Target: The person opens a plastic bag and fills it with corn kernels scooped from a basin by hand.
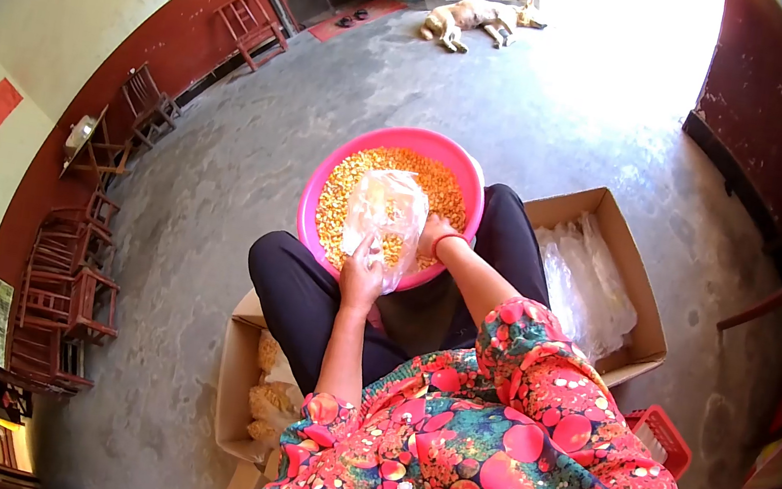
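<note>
A pink basin (474, 171) full of yellow-orange corn kernels (404, 159) stands between my knees. My left hand (362, 276) pinches the near edge of a clear plastic bag (385, 205), which lies spread over the kernels. Some kernels show at the bag's lower part; whether they are inside or under it, I cannot tell. My right hand (434, 235), with a red band at the wrist, reaches down into the basin at the bag's right side. Its fingertips are hidden among the kernels and behind the bag.
To my right is an open cardboard box (646, 328) of clear plastic bags (588, 279), with a red basket (663, 437) nearby. At my left, another cardboard box (236, 383) holds filled bags (275, 399). Wooden chairs (69, 303) line the left wall. A dog (475, 22) lies near the doorway.
</note>
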The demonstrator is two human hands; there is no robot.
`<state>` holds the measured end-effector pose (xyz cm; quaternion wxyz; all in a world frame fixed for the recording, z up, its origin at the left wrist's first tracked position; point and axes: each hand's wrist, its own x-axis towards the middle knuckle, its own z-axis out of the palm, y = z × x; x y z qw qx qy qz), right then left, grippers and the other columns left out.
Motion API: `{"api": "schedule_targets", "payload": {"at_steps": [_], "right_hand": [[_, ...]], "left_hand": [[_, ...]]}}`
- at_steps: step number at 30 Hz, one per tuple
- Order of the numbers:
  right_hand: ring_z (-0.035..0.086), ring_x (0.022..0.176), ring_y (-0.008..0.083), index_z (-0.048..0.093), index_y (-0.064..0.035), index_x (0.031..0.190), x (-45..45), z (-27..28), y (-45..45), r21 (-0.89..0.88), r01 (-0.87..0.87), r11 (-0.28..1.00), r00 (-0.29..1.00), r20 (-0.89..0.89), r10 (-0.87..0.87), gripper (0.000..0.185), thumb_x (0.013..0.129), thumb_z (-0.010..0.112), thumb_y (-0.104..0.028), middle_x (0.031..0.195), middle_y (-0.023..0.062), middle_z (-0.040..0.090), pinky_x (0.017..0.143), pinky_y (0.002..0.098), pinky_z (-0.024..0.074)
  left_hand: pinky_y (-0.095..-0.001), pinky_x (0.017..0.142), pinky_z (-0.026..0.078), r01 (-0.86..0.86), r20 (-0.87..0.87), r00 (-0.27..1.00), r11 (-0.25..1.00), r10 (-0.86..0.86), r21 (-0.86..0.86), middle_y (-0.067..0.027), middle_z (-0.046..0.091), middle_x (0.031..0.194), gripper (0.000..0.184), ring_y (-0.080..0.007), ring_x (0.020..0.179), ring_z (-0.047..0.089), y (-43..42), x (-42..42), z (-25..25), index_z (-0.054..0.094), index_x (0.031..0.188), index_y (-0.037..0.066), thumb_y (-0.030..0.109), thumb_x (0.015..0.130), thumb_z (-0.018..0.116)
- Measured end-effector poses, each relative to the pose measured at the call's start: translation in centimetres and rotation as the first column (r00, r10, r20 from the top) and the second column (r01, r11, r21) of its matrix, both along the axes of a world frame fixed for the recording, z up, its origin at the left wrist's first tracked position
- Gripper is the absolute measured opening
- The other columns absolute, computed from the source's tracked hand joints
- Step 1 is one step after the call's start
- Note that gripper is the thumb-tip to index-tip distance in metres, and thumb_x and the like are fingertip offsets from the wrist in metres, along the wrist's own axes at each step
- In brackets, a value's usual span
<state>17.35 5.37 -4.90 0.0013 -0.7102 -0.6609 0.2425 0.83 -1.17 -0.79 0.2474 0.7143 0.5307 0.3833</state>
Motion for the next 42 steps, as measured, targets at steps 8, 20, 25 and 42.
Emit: {"api": "schedule_targets", "payload": {"at_steps": [8,20,25,42], "right_hand": [[0.045,0.108,0.0263,0.054,-0.0052,0.107,-0.3,-0.4,0.2,-0.246,-0.281,0.928,0.943,0.107,0.314,0.051,0.06,0.066,-0.022,0.117,0.0126,0.047,0.085,0.0349,0.0409],[0.052,0.099,0.0219,0.059,-0.0057,0.101,-0.2,-2.1,1.6,-0.196,-0.415,0.888,0.909,-0.044,0.415,0.044,0.06,0.064,-0.022,0.109,0.0107,0.054,0.083,0.0304,0.0412],[0.053,0.097,0.0241,0.058,-0.0075,0.104,0.7,-6.4,4.4,0.449,-0.466,0.763,0.849,-0.017,0.529,0.04,0.067,0.057,-0.024,0.106,0.0119,0.056,0.086,0.0311,0.0385],[0.041,0.035,0.0173,0.056,-0.0003,0.068,1.6,2.4,-0.4,-0.035,0.191,0.981,0.504,-0.854,-0.128,0.01,0.071,0.047,-0.002,0.047,0.0075,0.045,0.031,0.0316,0.0298]], "left_hand": [[-0.0289,0.074,0.044,-0.003,-0.034,0.999,0.999,0.001,-0.049,-0.0152,0.06,0.09,0.042,-0.0225,0.083,0.059,-0.4,0.1,0.5,0.051,0.109,-0.002,0.002,0.067,0.047],[-0.0289,0.072,0.045,0.004,-0.067,0.998,0.999,-0.008,-0.051,-0.0131,0.061,0.088,0.041,-0.0212,0.08,0.059,-0.2,0.1,0.1,0.052,0.107,-0.001,0.001,0.067,0.047],[-0.0295,0.075,0.045,-0.02,0.033,0.999,0.996,0.023,-0.09,-0.0156,0.06,0.093,0.043,-0.0227,0.084,0.059,-0.2,0.2,0.2,0.05,0.11,-0.002,0.0,0.067,0.046],[-0.0306,0.082,0.042,-0.087,0.113,0.991,0.988,0.072,0.128,-0.02,0.056,0.102,0.045,-0.025,0.095,0.055,0.5,-0.1,-0.8,0.047,0.111,-0.004,0.0,0.067,0.048]]}}
